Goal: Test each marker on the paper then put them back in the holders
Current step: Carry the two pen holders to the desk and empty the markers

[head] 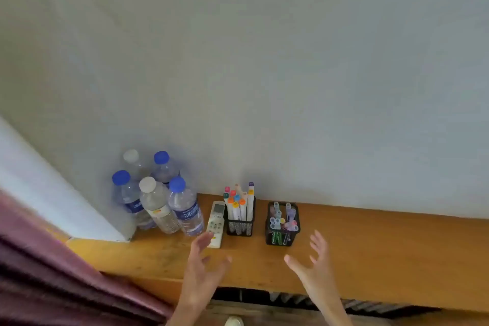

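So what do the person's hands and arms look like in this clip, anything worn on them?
Both are bare. The left hand and the right hand show no gloves, rings, watch or bands, and the forearms are uncovered down to the bottom edge of the frame, with no sleeve in view. The picture is slightly blurred, so very fine details cannot be ruled out.

Rear bottles (131, 159) half hidden; remote (216, 222) partly covered.

Two black mesh holders (240, 227) (282, 230) stand apart on the wooden ledge, each holding upright capped markers (239, 205) (281, 219).
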